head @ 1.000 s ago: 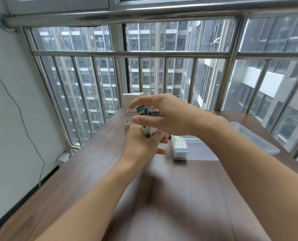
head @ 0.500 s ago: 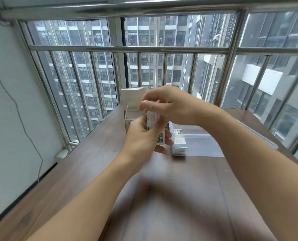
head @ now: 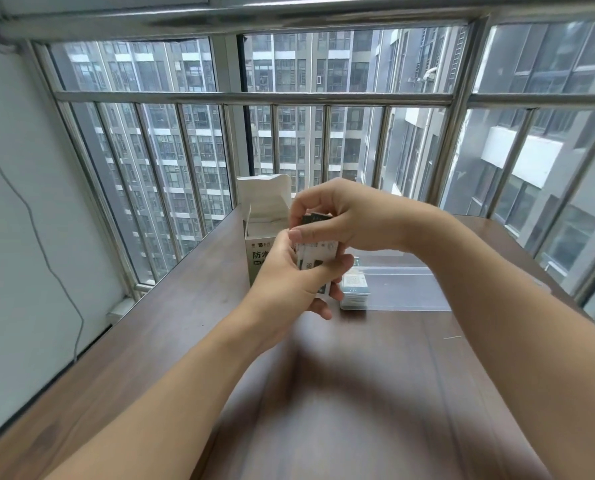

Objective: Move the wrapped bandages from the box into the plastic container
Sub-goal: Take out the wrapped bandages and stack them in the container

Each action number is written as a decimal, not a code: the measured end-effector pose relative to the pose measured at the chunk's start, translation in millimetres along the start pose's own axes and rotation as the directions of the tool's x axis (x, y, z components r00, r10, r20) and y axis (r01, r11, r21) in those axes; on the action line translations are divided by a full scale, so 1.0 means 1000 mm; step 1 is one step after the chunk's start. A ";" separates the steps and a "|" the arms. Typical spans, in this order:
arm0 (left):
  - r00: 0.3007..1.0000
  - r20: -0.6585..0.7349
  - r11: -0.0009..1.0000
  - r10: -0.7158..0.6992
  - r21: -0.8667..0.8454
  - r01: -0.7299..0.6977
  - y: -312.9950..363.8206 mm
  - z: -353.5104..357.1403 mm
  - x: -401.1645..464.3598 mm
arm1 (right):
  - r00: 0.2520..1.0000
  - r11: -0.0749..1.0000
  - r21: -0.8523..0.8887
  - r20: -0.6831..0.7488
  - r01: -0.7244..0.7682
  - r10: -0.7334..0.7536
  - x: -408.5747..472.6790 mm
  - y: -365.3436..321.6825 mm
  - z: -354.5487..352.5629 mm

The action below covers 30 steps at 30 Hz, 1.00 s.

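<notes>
Mid-transfer: bundle of wrapped bandages held in both hands, not yet in the container

Right then, from my remote seat both hands were together above the table (head: 375, 393), just in front of the open box (head: 256, 252). My left hand (head: 285, 282) was curled round the lower part of a small bundle of wrapped bandages (head: 315, 252), thumb on the near face and fingers wrapped behind. My right hand (head: 337, 216) came in from 3 o'clock and pinched the top edge of the same bundle, thumb in front, fingers arched over. So: both clamped on the bundle, nothing else held.

The box stood upright with its lid flap raised, at 11 o'clock from the bundle; the left hand hid part of its front. The plastic container (head: 407, 292) lay at 4 o'clock from the hands, low and clear, with a stack of bandages (head: 355, 289) already in its near-left corner. I couldn't tell whether more stayed in the box.

My read on doing it well:
- Square the bundle between the hands before moving; loose wrappers would likely fan out.
- Hand off to the right hand alone, grip across the flat faces.
- Carry toward 4 o'clock, lower beside the existing stack, not on top if that would make it tilt.
- Release low, over the rim, so nothing slides out.
- Keep the left hand near the box; light and empty-ish, it would probably tip on a knock.
</notes>
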<state>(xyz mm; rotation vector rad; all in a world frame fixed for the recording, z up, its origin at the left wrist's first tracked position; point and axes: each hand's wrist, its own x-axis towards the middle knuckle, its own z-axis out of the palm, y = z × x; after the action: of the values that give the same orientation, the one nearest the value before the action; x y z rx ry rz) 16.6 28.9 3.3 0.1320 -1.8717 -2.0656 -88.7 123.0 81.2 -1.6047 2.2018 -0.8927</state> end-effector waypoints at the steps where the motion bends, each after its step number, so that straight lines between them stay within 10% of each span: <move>1: 1.000 -0.019 1.000 -0.005 -0.003 0.005 -0.001 0.000 0.000 | 1.000 0.998 -0.067 -0.028 -0.003 0.001 0.002 0.001 0.001; 8: 0.995 -0.084 0.992 0.063 0.116 -0.053 -0.005 -0.001 0.002 | 0.996 0.990 -0.139 -0.091 -0.020 0.007 0.010 0.005 0.013; 15: 0.992 -0.102 0.994 0.075 0.087 -0.066 -0.002 0.000 0.002 | 0.999 0.932 0.359 0.044 -0.036 0.021 -0.002 0.009 0.000; 30: 0.988 -0.130 0.989 0.084 0.135 -0.067 -0.008 -0.001 0.003 | 0.999 0.959 0.283 0.034 -0.016 0.007 0.003 0.012 0.009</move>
<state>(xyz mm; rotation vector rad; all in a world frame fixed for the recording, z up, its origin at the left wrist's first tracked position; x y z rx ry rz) 12.5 27.6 -3.8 0.2242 -1.8973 -1.8370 -94.1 120.2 67.5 -1.4580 1.9533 -1.1124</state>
